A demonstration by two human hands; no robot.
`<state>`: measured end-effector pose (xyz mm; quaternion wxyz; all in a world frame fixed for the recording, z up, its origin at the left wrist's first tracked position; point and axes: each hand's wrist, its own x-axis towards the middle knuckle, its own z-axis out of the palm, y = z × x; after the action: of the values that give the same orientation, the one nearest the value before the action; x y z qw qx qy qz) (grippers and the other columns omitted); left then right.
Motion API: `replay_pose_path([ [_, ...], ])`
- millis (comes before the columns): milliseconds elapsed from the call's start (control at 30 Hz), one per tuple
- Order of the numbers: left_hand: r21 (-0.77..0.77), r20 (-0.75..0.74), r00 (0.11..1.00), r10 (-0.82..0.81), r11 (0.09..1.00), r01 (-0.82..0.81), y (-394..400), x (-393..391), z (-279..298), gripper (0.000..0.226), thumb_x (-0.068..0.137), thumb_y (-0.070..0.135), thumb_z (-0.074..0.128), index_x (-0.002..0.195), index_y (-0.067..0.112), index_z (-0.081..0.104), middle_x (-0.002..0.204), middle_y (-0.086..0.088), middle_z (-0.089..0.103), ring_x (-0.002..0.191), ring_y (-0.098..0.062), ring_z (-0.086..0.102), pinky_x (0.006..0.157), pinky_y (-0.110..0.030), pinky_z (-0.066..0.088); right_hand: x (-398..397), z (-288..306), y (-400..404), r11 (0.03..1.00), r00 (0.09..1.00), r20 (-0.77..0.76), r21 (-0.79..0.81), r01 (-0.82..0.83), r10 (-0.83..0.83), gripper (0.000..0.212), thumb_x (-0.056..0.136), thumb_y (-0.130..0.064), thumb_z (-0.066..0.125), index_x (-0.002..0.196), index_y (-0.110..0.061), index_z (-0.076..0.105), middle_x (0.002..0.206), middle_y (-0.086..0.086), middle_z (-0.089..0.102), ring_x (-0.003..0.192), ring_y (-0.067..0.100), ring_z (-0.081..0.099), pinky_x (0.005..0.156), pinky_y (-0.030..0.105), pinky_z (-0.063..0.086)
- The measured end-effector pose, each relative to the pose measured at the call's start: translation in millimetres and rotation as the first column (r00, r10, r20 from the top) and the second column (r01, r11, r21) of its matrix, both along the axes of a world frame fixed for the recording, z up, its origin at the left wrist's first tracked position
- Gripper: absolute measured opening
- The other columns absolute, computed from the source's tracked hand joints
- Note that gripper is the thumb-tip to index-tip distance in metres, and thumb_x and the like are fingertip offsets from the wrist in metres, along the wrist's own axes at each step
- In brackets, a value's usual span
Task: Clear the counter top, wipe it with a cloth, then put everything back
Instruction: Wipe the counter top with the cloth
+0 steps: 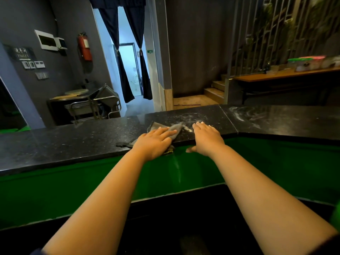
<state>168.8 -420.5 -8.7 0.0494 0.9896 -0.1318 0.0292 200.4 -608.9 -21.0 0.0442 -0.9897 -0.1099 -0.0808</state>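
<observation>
Black speckled stone counter top runs across the whole scene from left to right, with a seam right of centre and a green panel under its near edge. White smears and streaks lie on the stone at centre and further right. Far right, a long wooden table stands against a metal lattice screen; on it sit several lidded plastic containers, lids green and pink, contents too blurred to tell. Far left, a metal trolley stands near a curtained doorway; what it carries cannot be made out. A red fire extinguisher hangs on the grey wall to the left of the doorway. Grey cloth lies flat on the counter top at centre, close to the near edge, one corner pointing far-left, its right end reaching a small heap of white residue. Left hand lies palm-down on the cloth, fingers straight and together, pressing it to the stone. Right hand rests flat on the bare stone just right of the cloth, fingers straight, thumb hanging below the counter's near edge; it holds nothing. The two hands are near each other but apart, the residue between them.
</observation>
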Motion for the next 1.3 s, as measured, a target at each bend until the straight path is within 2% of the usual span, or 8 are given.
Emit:
replay_pose_path([
  [133, 0.012, 0.048, 0.984, 0.173, 0.985, -0.174, 44, -2, -6, 0.052, 0.097, 0.047, 0.012, 0.149, 0.042, 0.017, 0.160, 0.006, 0.014, 0.146, -0.020, 0.017, 0.114, -0.053, 0.020, -4, -1, -19, 1.000, 1.000, -0.025, -0.018, 0.010, -0.011, 0.102, 0.079, -0.057, 0.067, 0.154, -0.015, 0.010, 0.162, 0.003, 0.009, 0.149, 0.023, 0.007, 0.120, 0.043, 0.009],
  [267, 0.002, -0.061, 0.945, 0.320, 0.947, -0.321, 51, 26, 0, 0.051, 0.099, 0.050, 0.012, 0.150, 0.044, 0.010, 0.161, 0.007, 0.003, 0.148, -0.023, 0.002, 0.114, -0.061, 0.006, -5, -9, -19, 1.000, 0.999, 0.024, -0.004, 0.024, -0.024, 0.094, 0.087, -0.052, 0.060, 0.154, -0.013, 0.007, 0.162, 0.004, 0.006, 0.149, 0.023, 0.005, 0.120, 0.040, 0.007],
  [500, 0.014, -0.019, 0.990, 0.142, 0.990, -0.142, -10, 37, -1, 0.050, 0.100, 0.045, 0.016, 0.150, 0.041, 0.015, 0.161, 0.006, 0.012, 0.147, -0.022, 0.011, 0.114, -0.056, 0.013, -1, -11, -16, 0.998, 0.998, 0.039, 0.046, 0.040, -0.042, 0.093, 0.086, -0.049, 0.063, 0.153, -0.012, 0.011, 0.162, 0.005, 0.010, 0.149, 0.022, 0.006, 0.119, 0.040, 0.006],
  [733, -0.149, 0.218, 0.967, -0.132, 0.975, 0.167, -3, -25, -7, 0.054, 0.086, 0.038, 0.026, 0.133, 0.031, 0.051, 0.144, 0.005, 0.046, 0.127, -0.017, 0.045, 0.102, -0.039, 0.038, -2, -12, -17, 0.999, 0.998, 0.044, 0.040, 0.035, -0.037, 0.092, 0.087, -0.049, 0.062, 0.153, -0.011, 0.011, 0.162, 0.005, 0.010, 0.149, 0.022, 0.006, 0.119, 0.040, 0.007],
  [867, -0.299, 0.193, 0.979, 0.065, 0.954, -0.004, 29, -12, 3, 0.038, 0.094, 0.030, 0.034, 0.119, 0.027, 0.062, 0.132, -0.003, 0.055, 0.112, -0.022, 0.053, 0.093, -0.038, 0.044, -1, -13, -18, 0.999, 0.999, 0.039, 0.044, 0.028, -0.030, 0.092, 0.088, -0.049, 0.061, 0.153, -0.011, 0.010, 0.162, 0.005, 0.009, 0.149, 0.022, 0.005, 0.119, 0.040, 0.007],
  [1000, -0.134, 0.080, 0.961, 0.267, 0.958, -0.255, 24, 12, 2, 0.044, 0.100, 0.036, 0.025, 0.141, 0.034, 0.041, 0.151, -0.002, 0.035, 0.131, -0.028, 0.040, 0.105, -0.048, 0.034, -2, -12, -17, 0.999, 0.999, 0.031, 0.038, 0.032, -0.033, 0.091, 0.088, -0.049, 0.061, 0.153, -0.011, 0.010, 0.162, 0.005, 0.008, 0.149, 0.022, 0.005, 0.120, 0.040, 0.006],
  [1200, -0.109, 0.070, 0.989, 0.129, 0.987, -0.121, -37, 13, 2, 0.047, 0.100, 0.039, 0.025, 0.145, 0.033, 0.036, 0.154, -0.001, 0.030, 0.137, -0.027, 0.033, 0.109, -0.050, 0.028, -1, -12, -19, 0.996, 0.999, 0.039, 0.083, 0.013, -0.016, 0.092, 0.085, -0.048, 0.065, 0.153, -0.012, 0.015, 0.161, 0.004, 0.013, 0.149, 0.021, 0.008, 0.119, 0.039, 0.007],
  [1300, -0.287, -0.059, 0.994, 0.089, 0.952, -0.102, -35, 11, 15, 0.046, 0.099, 0.044, 0.030, 0.141, 0.030, 0.045, 0.149, -0.006, 0.039, 0.131, -0.028, 0.039, 0.105, -0.043, 0.032, -5, -4, -24, 0.995, 0.999, -0.027, 0.099, -0.020, 0.022, 0.084, 0.089, -0.042, 0.061, 0.153, -0.014, 0.014, 0.162, 0.003, 0.010, 0.149, 0.020, 0.004, 0.120, 0.039, 0.004],
])
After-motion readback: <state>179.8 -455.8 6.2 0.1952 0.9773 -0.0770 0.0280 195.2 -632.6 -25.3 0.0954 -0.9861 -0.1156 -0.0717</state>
